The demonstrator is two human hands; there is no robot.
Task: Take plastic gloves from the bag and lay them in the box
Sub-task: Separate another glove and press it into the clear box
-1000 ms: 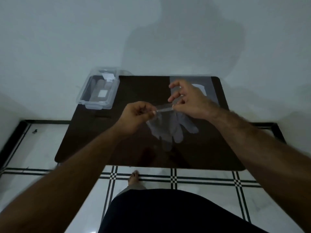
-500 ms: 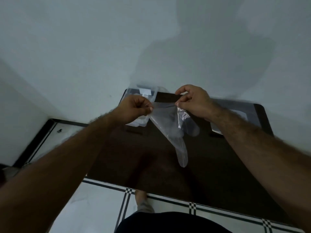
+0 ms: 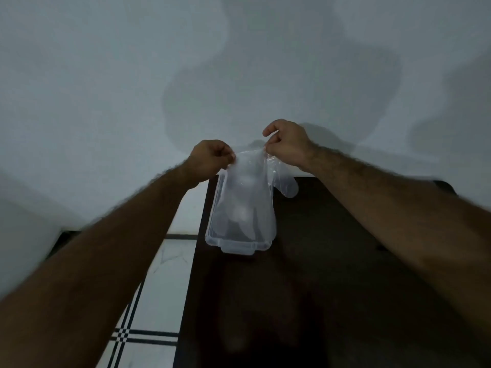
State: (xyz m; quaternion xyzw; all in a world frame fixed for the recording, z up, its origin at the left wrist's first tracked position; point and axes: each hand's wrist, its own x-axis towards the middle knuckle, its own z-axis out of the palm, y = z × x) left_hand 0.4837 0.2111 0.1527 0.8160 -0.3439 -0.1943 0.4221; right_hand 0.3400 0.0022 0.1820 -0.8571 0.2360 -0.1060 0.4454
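Note:
A clear plastic glove [image 3: 249, 187] hangs by its cuff, pinched between my left hand [image 3: 211, 159] and my right hand [image 3: 288, 144]. Its fingers dangle down over a clear plastic box [image 3: 240, 244] that stands at the far left corner of the dark table [image 3: 318, 274]; the thumb sticks out to the right. Through the film I cannot tell whether the glove's fingers touch the box floor. The bag of gloves is not in view.
A pale wall rises right behind the table. White floor tiles with black stripes [image 3: 148, 309] lie to the left of the table's left edge.
Both hands have carried the glove from the middle of the table to the left, above the box. The head has turned the same way, so the box now sits in the centre of view.

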